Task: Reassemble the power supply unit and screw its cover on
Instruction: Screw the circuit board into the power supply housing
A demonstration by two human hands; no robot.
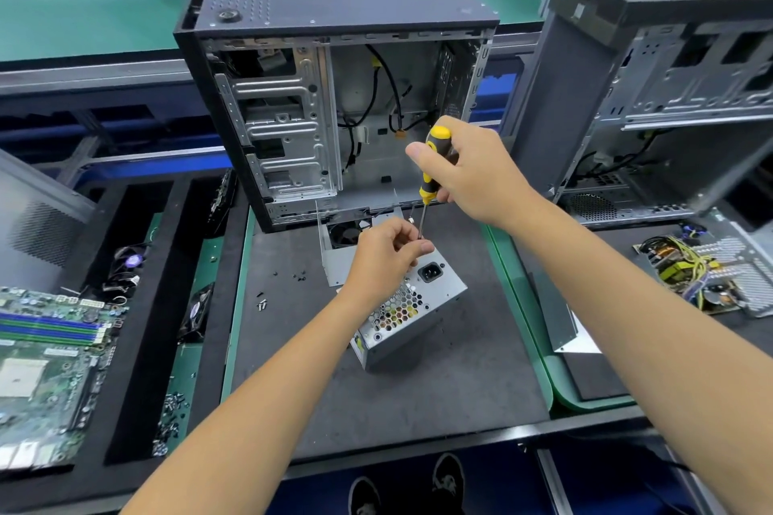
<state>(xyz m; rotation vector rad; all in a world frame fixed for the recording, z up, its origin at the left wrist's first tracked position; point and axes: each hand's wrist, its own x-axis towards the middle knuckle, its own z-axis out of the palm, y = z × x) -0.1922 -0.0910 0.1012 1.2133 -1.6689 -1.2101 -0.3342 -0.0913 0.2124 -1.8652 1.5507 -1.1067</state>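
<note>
In the head view, the right hand (468,167) was wrapped firmly round the yellow-and-black screwdriver (433,167), held nearly upright with its shaft running down to the left hand (387,253). That hand's fingers (418,249) were curled closed and pinched at the tip of the shaft, as if seating a screw there, though the screw itself was too small or too hidden to make out. The likeliest slip from here was the screw dropping off the tip before it reached its hole; a tilt of the shaft or an early release of the pinch would do it, and it could fall through the honeycomb grille into the unit, or roll off among the loose screws (262,302) lying on the grey mat (418,389) to the left of the left hand. A second risk was that the power supply unit (412,307) would rock under the driver, since it sat tilted on one edge and neither hand was seen gripping it. It lay just below and in front of the left hand, partly covered by the wrist, with its socket face turned up. What looked like its separate metal section with the fan (345,236) stood just beyond the left hand, under the right, against the open computer case (334,96).
</note>
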